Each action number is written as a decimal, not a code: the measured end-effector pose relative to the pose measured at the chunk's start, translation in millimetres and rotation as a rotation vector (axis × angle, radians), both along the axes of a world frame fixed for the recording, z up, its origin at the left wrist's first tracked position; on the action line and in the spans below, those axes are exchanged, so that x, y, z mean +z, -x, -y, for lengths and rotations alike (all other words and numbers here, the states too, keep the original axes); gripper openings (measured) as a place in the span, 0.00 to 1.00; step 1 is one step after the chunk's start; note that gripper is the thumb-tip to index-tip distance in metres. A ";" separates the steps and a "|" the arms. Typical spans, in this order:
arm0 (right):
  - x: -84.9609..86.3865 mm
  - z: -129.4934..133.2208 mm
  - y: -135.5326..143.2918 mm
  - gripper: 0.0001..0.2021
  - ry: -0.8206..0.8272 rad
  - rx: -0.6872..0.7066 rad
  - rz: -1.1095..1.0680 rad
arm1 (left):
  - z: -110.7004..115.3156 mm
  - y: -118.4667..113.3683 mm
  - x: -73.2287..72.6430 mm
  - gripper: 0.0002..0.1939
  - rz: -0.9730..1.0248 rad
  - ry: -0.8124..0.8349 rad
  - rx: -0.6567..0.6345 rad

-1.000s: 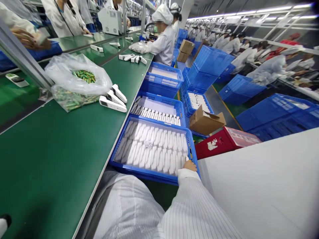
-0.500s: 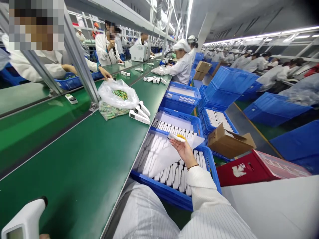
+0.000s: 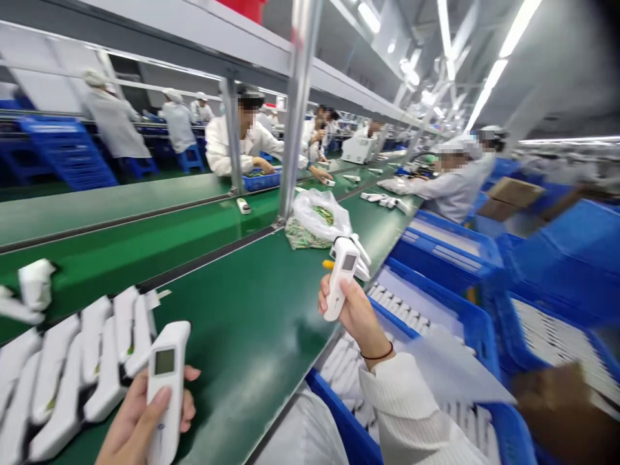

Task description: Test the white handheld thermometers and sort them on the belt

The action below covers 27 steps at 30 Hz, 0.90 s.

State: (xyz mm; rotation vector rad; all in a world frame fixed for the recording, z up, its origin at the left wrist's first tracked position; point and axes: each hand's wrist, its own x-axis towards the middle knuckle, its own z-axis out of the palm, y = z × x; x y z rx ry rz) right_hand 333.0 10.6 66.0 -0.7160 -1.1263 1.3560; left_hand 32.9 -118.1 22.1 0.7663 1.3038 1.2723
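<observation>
My left hand point(image 3: 128, 423) is closed around a white infrared thermometer point(image 3: 165, 400), screen facing me, with the thumb on its front. Further right, my right hand point(image 3: 361, 316) grips a second white thermometer point(image 3: 339, 290), tilted upright above the green worktop's edge. A yellow piece point(image 3: 328, 264) shows behind it; I cannot tell what it is. Beside my left hand, several white thermometers point(image 3: 104, 349) lie in a row, some with green and yellow bits visible in their handles. A clear plastic bag point(image 3: 310, 236) of small green cells sits beyond my right hand.
Right of the worktop point(image 3: 232, 310), blue crates point(image 3: 513, 426) hold rows of white thermometers, with a translucent sheet point(image 3: 450, 368) over one. A metal post point(image 3: 294, 116) rises behind the bag. Co-workers in white coats point(image 3: 227, 142) sit along the line. A cardboard box point(image 3: 562, 407) stands at right.
My view has turned left. My right hand has lifted its thermometer from above the crate to over the worktop edge. The left thermometer and hand now show more fully, beside the row.
</observation>
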 end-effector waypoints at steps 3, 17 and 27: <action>1.3 -11.7 46.9 0.17 0.069 0.268 0.079 | 0.8 -2.8 14.1 0.31 0.030 -0.116 0.107; -25.6 -48.8 198.0 0.20 0.296 0.591 0.184 | -0.6 19.4 10.4 0.41 0.106 -0.130 0.106; -32.2 -33.9 186.6 0.15 0.541 0.654 0.225 | -3.0 23.6 19.7 0.37 0.333 -0.086 0.199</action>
